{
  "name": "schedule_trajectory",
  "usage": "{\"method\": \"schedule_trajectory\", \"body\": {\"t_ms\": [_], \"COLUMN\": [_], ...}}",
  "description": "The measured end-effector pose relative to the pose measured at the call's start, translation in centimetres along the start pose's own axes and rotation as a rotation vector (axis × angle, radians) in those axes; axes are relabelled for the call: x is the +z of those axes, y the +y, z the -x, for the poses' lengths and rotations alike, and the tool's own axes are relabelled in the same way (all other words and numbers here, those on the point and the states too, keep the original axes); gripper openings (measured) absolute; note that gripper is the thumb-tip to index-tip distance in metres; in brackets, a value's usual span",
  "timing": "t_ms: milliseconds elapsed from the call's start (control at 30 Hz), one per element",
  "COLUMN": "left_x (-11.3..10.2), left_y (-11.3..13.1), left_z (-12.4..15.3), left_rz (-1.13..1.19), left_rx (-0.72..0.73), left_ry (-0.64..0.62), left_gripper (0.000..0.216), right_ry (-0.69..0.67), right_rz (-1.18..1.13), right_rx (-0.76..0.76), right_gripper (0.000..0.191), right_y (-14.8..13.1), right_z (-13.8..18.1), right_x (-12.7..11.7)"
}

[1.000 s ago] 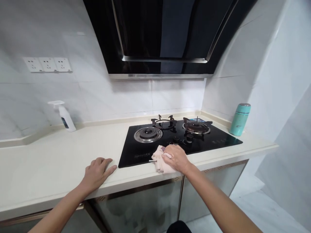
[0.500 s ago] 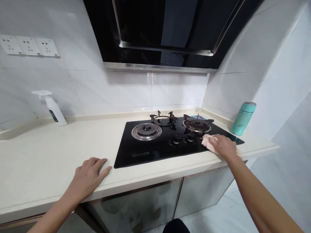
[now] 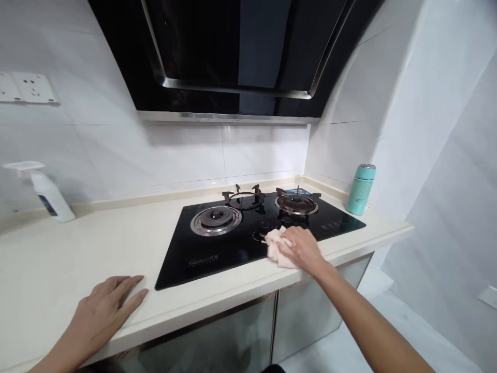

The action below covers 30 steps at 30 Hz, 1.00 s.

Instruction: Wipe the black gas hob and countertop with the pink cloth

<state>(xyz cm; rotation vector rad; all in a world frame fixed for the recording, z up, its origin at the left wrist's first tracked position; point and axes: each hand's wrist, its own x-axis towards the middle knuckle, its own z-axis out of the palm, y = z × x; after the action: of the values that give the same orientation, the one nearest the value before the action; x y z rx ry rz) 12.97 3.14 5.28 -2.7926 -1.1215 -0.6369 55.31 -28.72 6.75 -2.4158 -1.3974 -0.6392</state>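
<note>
My right hand (image 3: pixel 303 248) is closed on a pale pink cloth (image 3: pixel 278 249), pressed on the front edge of the black glass gas stove (image 3: pixel 233 248), just in front of the control knobs (image 3: pixel 264 227). Part of the cloth hangs over onto the counter. To the left of the stove, my left hand (image 3: pixel 103 311) rests on the white countertop (image 3: pixel 89 254) with its fingers stretched out, holding nothing. A round burner (image 3: pixel 216 218) without its pan support sits on the stove's left side. The black pan support (image 3: pixel 244 201) stands behind it, and another burner (image 3: pixel 296 204) is on the right.
A white spray bottle (image 3: pixel 50 196) stands at the left by the wall. The turquoise flask (image 3: pixel 361 189) is at the right end of the counter. Overhead is a black range hood (image 3: pixel 233 57); cabinet doors (image 3: pixel 306 316) lie below the counter.
My right hand has slid the cloth left along the stove's front edge, from the right side to near the knobs. The view has turned right; my left hand stays on the counter.
</note>
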Motion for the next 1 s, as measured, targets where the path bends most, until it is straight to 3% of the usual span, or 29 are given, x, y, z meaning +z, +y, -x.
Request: {"method": "schedule_trajectory", "body": {"t_ms": [300, 433, 533, 667, 800, 900, 1000], "left_x": [1.0, 0.6, 0.4, 0.3, 0.2, -0.4, -1.1], "left_y": [-1.5, -0.9, -0.4, 0.2, 1.0, 1.8, 2.5], "left_z": [-0.2, -0.3, -0.5, -0.4, 0.0, 0.1, 0.1], "left_rz": [0.020, 0.013, 0.015, -0.022, -0.045, -0.057, -0.062], "left_rx": [-0.008, -0.034, -0.060, -0.091, -0.079, -0.073, -0.063], "left_ry": [0.052, 0.038, 0.000, 0.002, -0.034, -0.074, -0.117], "left_gripper": [0.036, 0.040, 0.044, 0.051, 0.056, 0.058, 0.062], "right_ry": [-0.014, 0.031, 0.057, 0.030, -0.013, -0.019, 0.029], "right_rz": [0.143, 0.171, 0.169, 0.166, 0.184, 0.205, 0.231], "right_rx": [0.564, 0.830, 0.922, 0.869, 0.763, 0.608, 0.381], "right_gripper": [0.042, 0.052, 0.062, 0.064, 0.055, 0.046, 0.043], "right_y": [15.4, 19.2, 20.3, 19.8, 17.0, 12.2, 5.2], "right_z": [-2.4, -1.8, -0.8, 0.7, 2.3, 2.9, 2.5], "right_x": [-0.1, -0.4, -0.7, -1.2, -1.2, -0.8, -0.4]}}
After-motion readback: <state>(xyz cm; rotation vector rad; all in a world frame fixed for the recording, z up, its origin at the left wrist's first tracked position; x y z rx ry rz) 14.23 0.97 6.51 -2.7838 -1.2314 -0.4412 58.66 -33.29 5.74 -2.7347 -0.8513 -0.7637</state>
